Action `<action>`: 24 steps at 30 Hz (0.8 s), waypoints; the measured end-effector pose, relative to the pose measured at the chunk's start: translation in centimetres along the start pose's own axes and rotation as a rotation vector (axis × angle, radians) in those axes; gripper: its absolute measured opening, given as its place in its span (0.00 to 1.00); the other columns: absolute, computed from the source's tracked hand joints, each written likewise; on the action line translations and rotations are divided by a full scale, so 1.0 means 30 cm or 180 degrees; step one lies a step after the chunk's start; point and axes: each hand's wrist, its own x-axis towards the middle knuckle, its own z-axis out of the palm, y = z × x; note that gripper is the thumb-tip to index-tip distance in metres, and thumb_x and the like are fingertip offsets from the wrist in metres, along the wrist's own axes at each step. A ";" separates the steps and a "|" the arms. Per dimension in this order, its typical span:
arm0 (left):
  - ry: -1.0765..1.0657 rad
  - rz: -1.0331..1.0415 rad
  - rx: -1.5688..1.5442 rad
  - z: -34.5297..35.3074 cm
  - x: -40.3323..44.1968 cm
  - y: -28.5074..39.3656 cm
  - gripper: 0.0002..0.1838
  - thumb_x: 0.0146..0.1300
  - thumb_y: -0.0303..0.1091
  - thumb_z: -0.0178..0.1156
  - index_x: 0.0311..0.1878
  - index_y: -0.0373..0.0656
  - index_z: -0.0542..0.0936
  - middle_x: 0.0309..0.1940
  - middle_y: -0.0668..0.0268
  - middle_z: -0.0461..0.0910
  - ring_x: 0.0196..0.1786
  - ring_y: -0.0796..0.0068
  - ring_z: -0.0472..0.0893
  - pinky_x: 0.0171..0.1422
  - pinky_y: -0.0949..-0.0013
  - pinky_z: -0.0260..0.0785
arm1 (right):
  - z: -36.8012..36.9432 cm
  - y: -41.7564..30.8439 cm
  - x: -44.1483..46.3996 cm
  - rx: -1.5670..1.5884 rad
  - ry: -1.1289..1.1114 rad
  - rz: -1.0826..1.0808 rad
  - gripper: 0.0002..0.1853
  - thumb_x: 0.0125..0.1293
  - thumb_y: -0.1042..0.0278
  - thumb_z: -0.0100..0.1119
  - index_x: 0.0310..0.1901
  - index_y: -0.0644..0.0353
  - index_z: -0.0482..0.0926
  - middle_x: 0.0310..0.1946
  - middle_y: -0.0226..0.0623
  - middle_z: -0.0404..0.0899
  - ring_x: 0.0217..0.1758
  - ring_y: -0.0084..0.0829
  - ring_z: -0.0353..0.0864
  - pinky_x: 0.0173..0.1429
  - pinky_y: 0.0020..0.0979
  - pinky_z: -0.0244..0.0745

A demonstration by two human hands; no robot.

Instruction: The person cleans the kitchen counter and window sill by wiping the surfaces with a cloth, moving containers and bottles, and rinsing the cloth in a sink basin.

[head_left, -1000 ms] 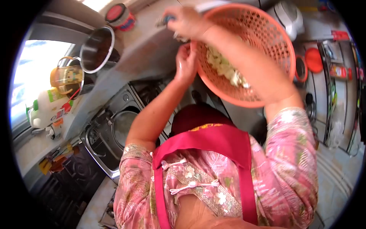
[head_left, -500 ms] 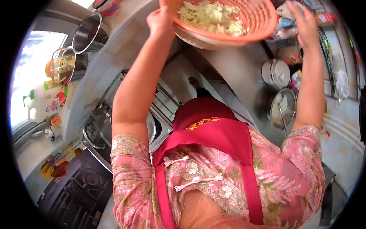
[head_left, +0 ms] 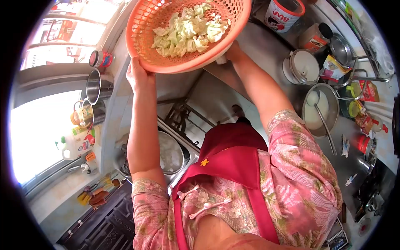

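Head view: left hand point(head_left: 139, 75) grips the basket point(head_left: 168, 68), which hides whether the right hand point(head_left: 234, 51) grips too, while can point(head_left: 280, 20) and pot point(head_left: 333, 107) occupy the counter point(head_left: 266, 52).

Single head-worn, wide-angle camera looking steeply down and forward. Close below, the red apron point(head_left: 229, 166) sits at lower centre; farther out, the orange basket point(head_left: 177, 68) reaches the top. The near edge of the counter point(head_left: 266, 50) slants down rightward.
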 end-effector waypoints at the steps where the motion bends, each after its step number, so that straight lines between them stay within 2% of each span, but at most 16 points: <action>1: -0.0050 0.0006 0.0046 -0.005 -0.005 -0.021 0.10 0.60 0.28 0.52 0.41 0.31 0.73 0.38 0.58 0.77 0.41 0.64 0.79 0.47 0.62 0.75 | 0.011 0.005 -0.010 0.0030 0.0047 -0.0057 0.18 0.63 0.60 0.55 0.48 0.66 0.77 0.39 0.42 0.80 0.35 0.30 0.79 0.34 0.32 0.75; 11: -0.0078 0.0325 -0.0045 0.010 -0.014 -0.137 0.05 0.62 0.26 0.52 0.39 0.35 0.73 0.36 0.61 0.78 0.37 0.70 0.79 0.44 0.68 0.75 | 0.032 0.030 -0.002 0.0227 0.0195 -0.0415 0.21 0.65 0.55 0.54 0.51 0.64 0.74 0.36 0.42 0.80 0.32 0.30 0.80 0.33 0.33 0.76; 14: -0.0181 0.0371 -0.0051 0.008 0.003 -0.216 0.06 0.62 0.27 0.54 0.41 0.37 0.73 0.35 0.62 0.78 0.36 0.73 0.78 0.42 0.69 0.75 | -0.068 0.078 -0.095 0.0193 0.0351 -0.0712 0.22 0.65 0.54 0.53 0.53 0.64 0.73 0.36 0.42 0.80 0.31 0.30 0.80 0.32 0.33 0.77; 16: 0.0100 0.0404 0.0091 0.040 -0.007 -0.274 0.08 0.61 0.28 0.55 0.43 0.37 0.72 0.36 0.65 0.76 0.37 0.76 0.76 0.44 0.71 0.72 | -0.198 0.113 -0.191 0.0193 0.0264 -0.0925 0.23 0.65 0.53 0.53 0.53 0.63 0.72 0.35 0.42 0.80 0.31 0.30 0.80 0.32 0.33 0.77; 17: 0.0053 0.0410 0.0083 0.045 -0.001 -0.307 0.09 0.61 0.28 0.55 0.43 0.37 0.71 0.36 0.66 0.75 0.38 0.77 0.74 0.44 0.72 0.70 | -0.253 0.113 -0.241 0.0155 0.0020 -0.0758 0.24 0.66 0.52 0.53 0.54 0.63 0.72 0.35 0.42 0.80 0.30 0.30 0.80 0.32 0.33 0.77; 19: 0.0021 0.0408 0.0141 0.032 -0.007 -0.382 0.10 0.60 0.29 0.55 0.44 0.37 0.71 0.36 0.67 0.73 0.38 0.78 0.72 0.45 0.72 0.68 | -0.269 -0.006 -0.406 -0.0131 -0.0715 0.0114 0.24 0.65 0.51 0.55 0.55 0.58 0.69 0.44 0.34 0.78 0.42 0.28 0.79 0.41 0.35 0.78; 20: 0.0012 0.0385 0.0200 0.036 -0.014 -0.409 0.11 0.60 0.29 0.55 0.44 0.37 0.70 0.35 0.67 0.72 0.37 0.78 0.71 0.45 0.73 0.67 | -0.297 0.049 -0.384 -0.0116 -0.0362 -0.0272 0.22 0.66 0.53 0.53 0.54 0.59 0.70 0.43 0.35 0.78 0.40 0.28 0.79 0.39 0.34 0.78; 21: 0.0101 0.0272 0.0396 0.035 -0.026 -0.411 0.11 0.60 0.31 0.55 0.44 0.37 0.70 0.34 0.67 0.72 0.37 0.78 0.70 0.45 0.72 0.67 | -0.231 0.018 -0.450 -0.0240 -0.0008 -0.0433 0.19 0.67 0.54 0.52 0.51 0.59 0.71 0.37 0.36 0.79 0.35 0.29 0.80 0.32 0.33 0.78; 22: 0.0166 0.0165 0.0603 0.038 -0.050 -0.415 0.11 0.60 0.32 0.56 0.43 0.38 0.69 0.33 0.67 0.71 0.36 0.78 0.70 0.44 0.72 0.67 | -0.229 -0.025 -0.515 -0.0675 -0.0402 0.0027 0.18 0.67 0.55 0.53 0.50 0.60 0.72 0.36 0.37 0.79 0.35 0.30 0.80 0.35 0.33 0.78; 23: 0.0158 0.0076 0.0738 0.032 -0.067 -0.416 0.11 0.61 0.34 0.55 0.43 0.39 0.69 0.32 0.68 0.71 0.34 0.79 0.70 0.41 0.73 0.66 | -0.302 0.050 -0.492 -0.1007 -0.0211 0.0200 0.17 0.67 0.57 0.53 0.48 0.61 0.73 0.36 0.38 0.79 0.35 0.31 0.80 0.37 0.34 0.78; 24: 0.0133 -0.0025 0.0873 0.019 -0.078 -0.413 0.12 0.62 0.37 0.55 0.43 0.41 0.69 0.31 0.69 0.72 0.32 0.79 0.70 0.38 0.74 0.66 | -0.296 0.063 -0.534 -0.1117 -0.0362 0.0459 0.16 0.67 0.58 0.53 0.47 0.62 0.73 0.36 0.38 0.79 0.37 0.32 0.80 0.39 0.34 0.78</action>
